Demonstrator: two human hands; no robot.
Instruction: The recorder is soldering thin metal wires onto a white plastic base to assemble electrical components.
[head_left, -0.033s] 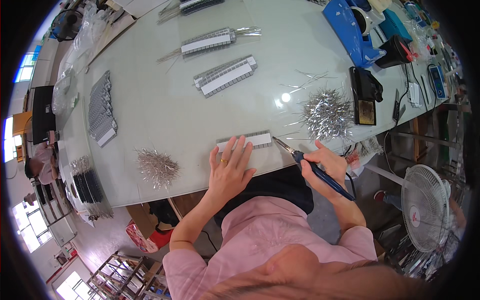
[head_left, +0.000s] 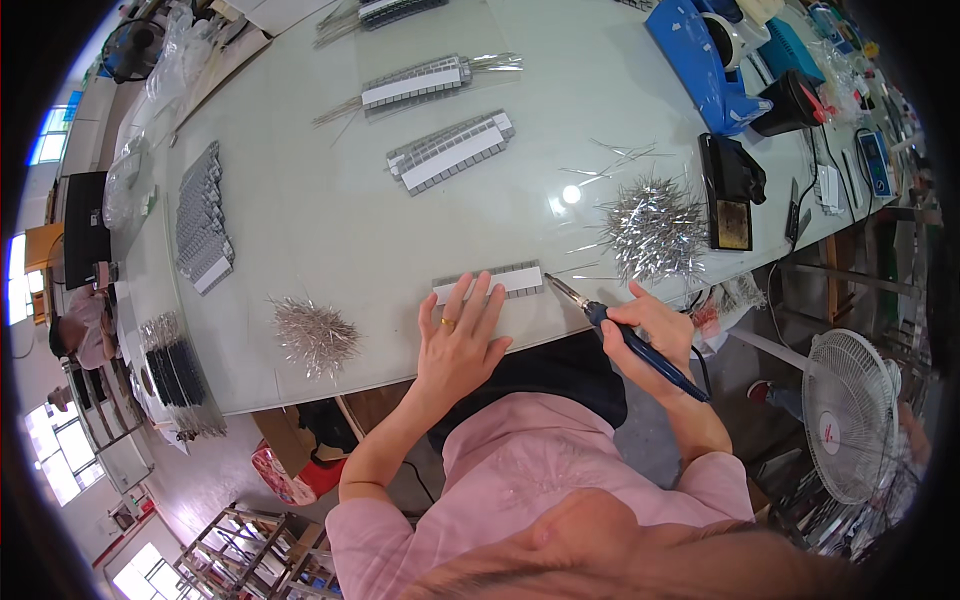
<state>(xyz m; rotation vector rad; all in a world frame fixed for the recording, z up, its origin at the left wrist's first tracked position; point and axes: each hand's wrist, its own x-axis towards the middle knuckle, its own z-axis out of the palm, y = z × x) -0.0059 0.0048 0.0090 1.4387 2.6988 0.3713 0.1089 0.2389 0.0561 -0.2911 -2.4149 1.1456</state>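
A narrow strip [head_left: 522, 280] with a white face and a grey gridded edge lies near the table's front edge. My left hand [head_left: 460, 328], a ring on one finger, rests flat across its left part with fingers stretched out, hiding some of it. In my right hand [head_left: 650, 335] is a soldering iron [head_left: 590, 306] with a dark blue handle, fingers wrapped round it. Its tip points up and left, at the strip's right end; whether it touches, I cannot tell. To the right sits a large heap of thin silvery wire pieces [head_left: 655, 230], and a smaller heap [head_left: 315, 337] to the left.
Farther back lie stacked white-and-grey strips [head_left: 455, 155] and another bundle [head_left: 415, 88] with wires sticking out. Grey strips [head_left: 204, 220] overlap at the left. A black iron stand [head_left: 730, 195], a blue tape dispenser [head_left: 700, 70] and a black cup [head_left: 787, 103] stand at the right.
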